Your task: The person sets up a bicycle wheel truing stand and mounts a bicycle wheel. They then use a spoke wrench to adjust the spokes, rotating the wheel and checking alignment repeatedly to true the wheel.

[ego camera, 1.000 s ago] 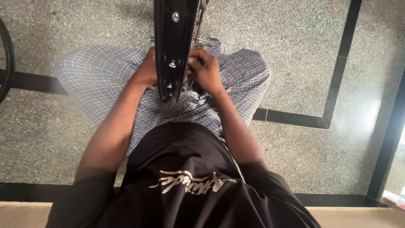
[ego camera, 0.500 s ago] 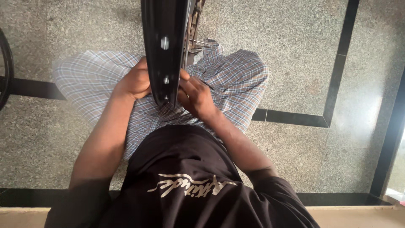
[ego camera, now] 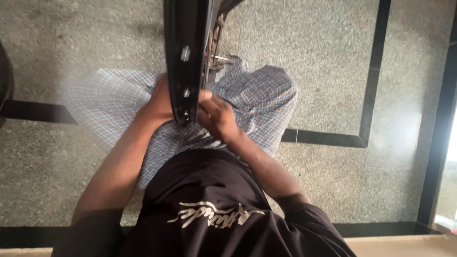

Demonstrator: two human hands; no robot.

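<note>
A black bicycle wheel rim (ego camera: 186,52) stands edge-on between my knees, its spoke holes facing me. My left hand (ego camera: 159,102) grips the rim's left side near its lower end. My right hand (ego camera: 218,114) is closed against the rim's right side at the same height, thumb on the rim; what the fingers pinch is hidden. A rusty chain or sprocket part (ego camera: 216,35) shows just behind the rim. I sit in checked trousers (ego camera: 266,100) and a black shirt.
The floor is grey speckled stone with black inlay strips (ego camera: 369,85). A dark curved object (ego camera: 4,81), maybe a tyre, sits at the far left edge. Bright light falls from the right edge.
The rim has shifted left in view and tilted slightly. Both hands stayed on it, the right hand sliding lower along the rim's right side.
</note>
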